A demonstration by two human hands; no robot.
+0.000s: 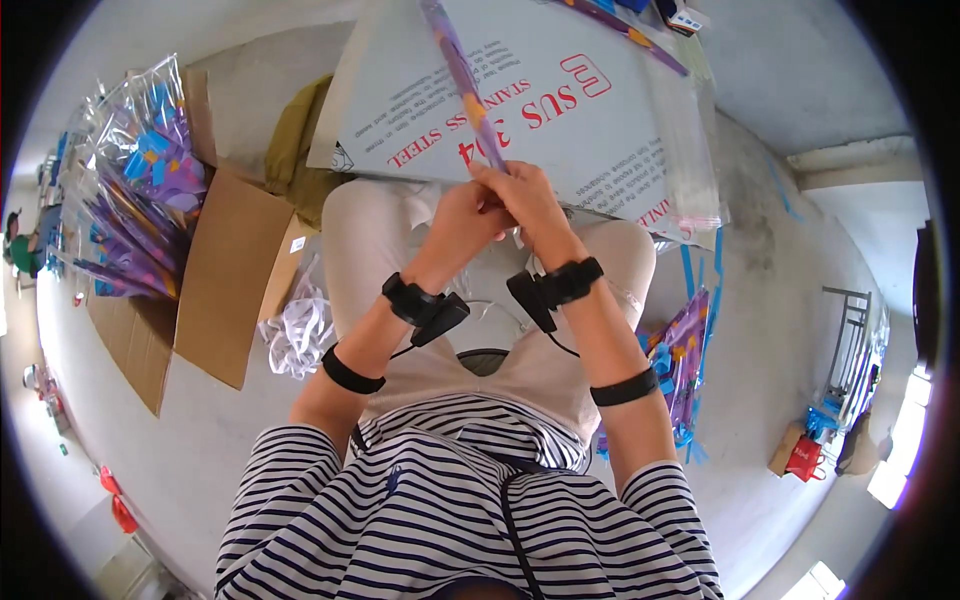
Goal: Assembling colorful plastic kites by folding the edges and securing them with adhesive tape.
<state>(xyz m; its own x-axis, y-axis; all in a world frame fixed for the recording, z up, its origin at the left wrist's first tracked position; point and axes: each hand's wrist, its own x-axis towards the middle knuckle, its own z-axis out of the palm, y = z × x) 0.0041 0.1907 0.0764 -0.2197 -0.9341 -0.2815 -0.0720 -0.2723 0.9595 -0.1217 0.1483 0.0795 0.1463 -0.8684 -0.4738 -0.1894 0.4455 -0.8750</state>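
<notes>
A long, narrow purple strip (463, 85) with orange patches, rolled or folded thin, lies across the board, its near end running into my hands. My right hand (533, 207) is closed on that near end, with its fingers pressed together. Against it, my left hand (462, 232) is closed too, with fingertips tucked under the right one; what they pinch is hidden. Below both hands is a grey sheet-covered board (400, 110) with red and black print, resting over my knees. A second purple strip (630, 35) lies at its far right.
On the left stands an open cardboard box (232, 275) beside clear-wrapped purple packets (150, 220). White ribbon (300, 335) lies bunched near my left leg. Clear plastic sleeves (690, 150) line the board's right edge. More purple packets (685, 355) hang at my right, by blue strips.
</notes>
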